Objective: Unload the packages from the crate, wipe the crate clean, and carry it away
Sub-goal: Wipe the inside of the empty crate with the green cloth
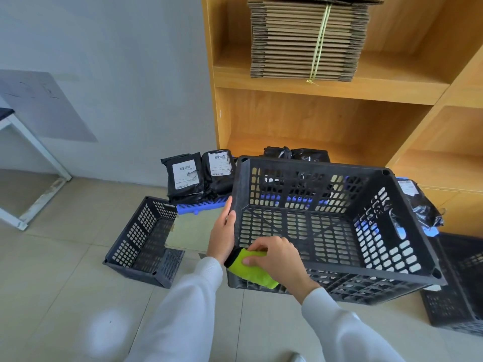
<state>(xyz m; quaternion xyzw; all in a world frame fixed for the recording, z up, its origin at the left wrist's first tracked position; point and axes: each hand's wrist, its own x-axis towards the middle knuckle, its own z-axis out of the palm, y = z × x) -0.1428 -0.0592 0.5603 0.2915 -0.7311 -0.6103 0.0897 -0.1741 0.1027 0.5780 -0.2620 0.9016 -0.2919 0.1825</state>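
A black slotted plastic crate (366,176) sits tilted in front of me, with nothing inside it. My left hand (222,231) holds the crate's left wall, thumb along the outside edge. My right hand (277,257) grips a yellow-green cloth (251,270) and presses it on the near-left corner of the rim. Black wrapped packages with white labels (185,178) stand on a blue pallet (201,206) behind the crate. Another package (420,205) lies to the crate's right.
A second black crate (143,244) lies on the tiled floor to the left. A third dark crate (460,291) sits at the right. Wooden shelving (339,92) holds a tied stack of flat cardboard (305,40). A white table leg (36,150) stands far left.
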